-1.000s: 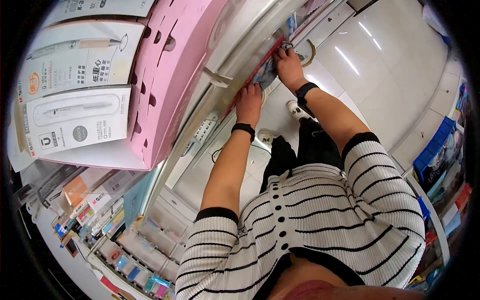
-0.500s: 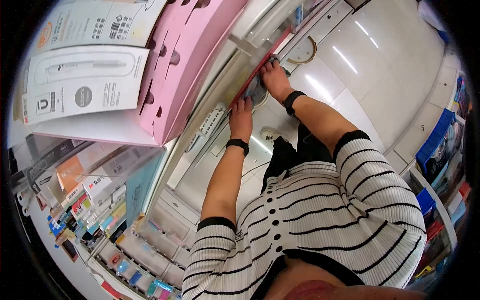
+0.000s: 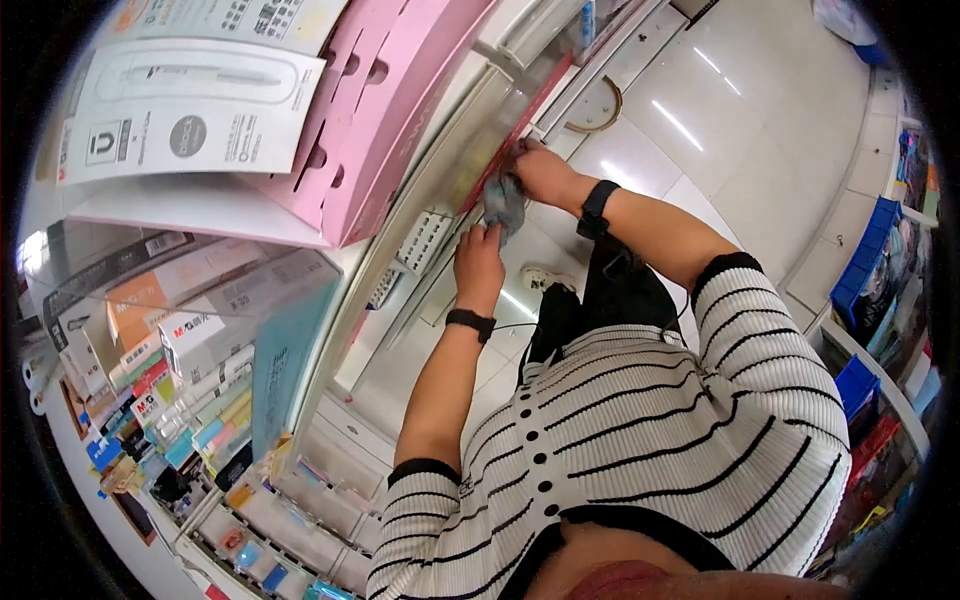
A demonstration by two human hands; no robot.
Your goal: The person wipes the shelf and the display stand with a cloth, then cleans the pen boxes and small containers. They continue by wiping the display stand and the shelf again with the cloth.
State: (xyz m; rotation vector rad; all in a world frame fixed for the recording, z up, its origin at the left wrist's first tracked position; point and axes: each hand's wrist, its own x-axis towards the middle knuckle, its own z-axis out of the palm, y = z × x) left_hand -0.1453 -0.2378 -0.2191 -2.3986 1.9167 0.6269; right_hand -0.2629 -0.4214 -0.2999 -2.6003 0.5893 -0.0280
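A crumpled grey cloth (image 3: 503, 203) hangs between my two hands, beside the red edge (image 3: 530, 112) of a glass-fronted counter. My left hand (image 3: 479, 262) is closed on the cloth's lower end, its fingertips pinched together. Further up, my right hand (image 3: 543, 172) grips the other end, its fingers partly hidden by the cloth and the hand itself. A white perforated basket (image 3: 424, 240) lies inside the counter, just left of my left hand.
A pink display box (image 3: 385, 110) with a white pen card (image 3: 190, 110) stands on the counter at upper left. Boxes and pens (image 3: 200, 345) fill the area below. Shelves with blue bins (image 3: 866, 255) line the right side, beyond the tiled floor (image 3: 740, 140).
My right hand has moved slightly down and left, and my left hand slightly down. More of the cloth shows between them. The view has shifted a little.
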